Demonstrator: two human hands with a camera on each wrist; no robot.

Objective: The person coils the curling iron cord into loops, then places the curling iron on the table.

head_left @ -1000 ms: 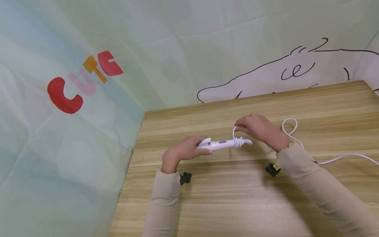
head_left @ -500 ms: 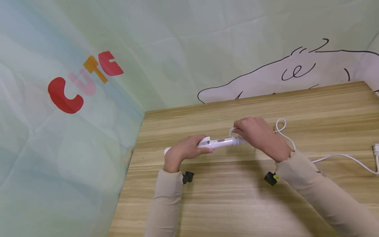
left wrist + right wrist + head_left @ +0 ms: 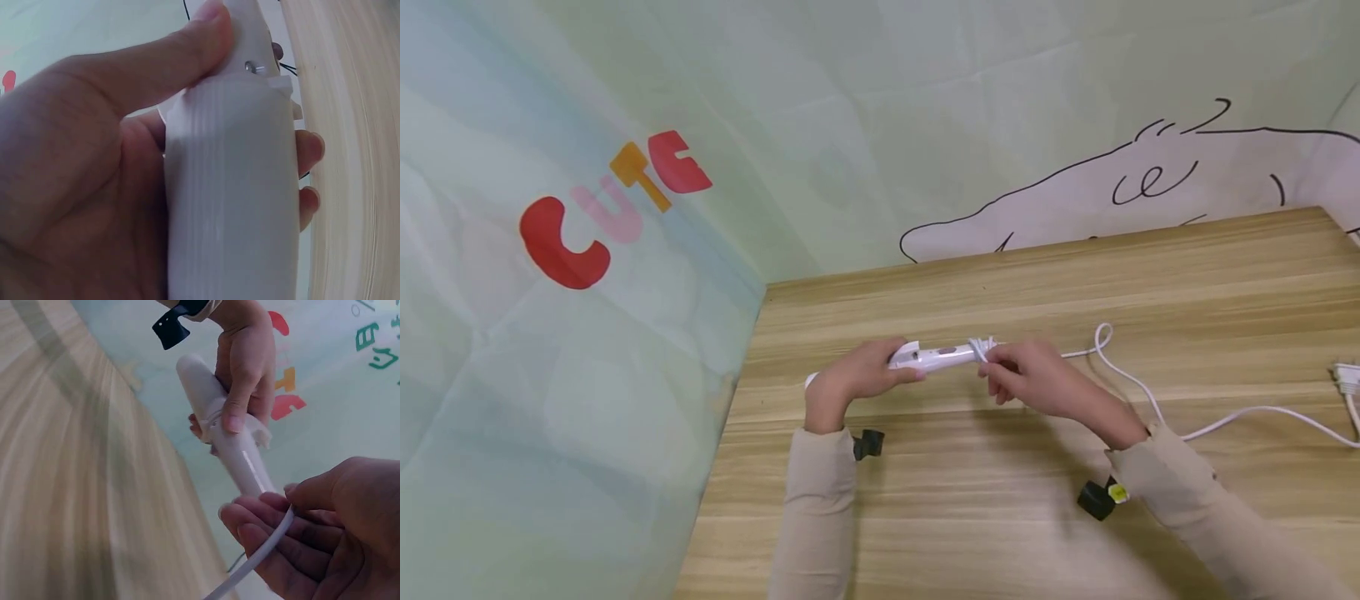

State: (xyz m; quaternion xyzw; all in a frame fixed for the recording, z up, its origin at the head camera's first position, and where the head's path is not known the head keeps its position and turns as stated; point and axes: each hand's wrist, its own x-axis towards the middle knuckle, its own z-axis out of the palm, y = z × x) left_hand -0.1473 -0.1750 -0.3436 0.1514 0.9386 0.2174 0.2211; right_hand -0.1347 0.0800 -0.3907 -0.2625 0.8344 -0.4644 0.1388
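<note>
A white curling iron with a purple-grey button on its handle lies across the left hand. In the left wrist view, the fingers wrap behind its thick ridged barrel and the thumb presses along the top. White cord is looped around the handle's end. There the right hand pinches the cord between thumb and fingertips, close to the handle, as the right wrist view shows. The palm side of the right hand faces that camera. The handle's far tip is hidden by the right hand.
The rest of the white cord trails rightward over the wooden table with a small loop in it, toward a white plug at the right. A printed cloth backdrop rises behind and to the left.
The right hand has swung from above the handle down to its near side, carrying the cord around it. The trailing cord has been drawn leftward and the plug has come into view.
</note>
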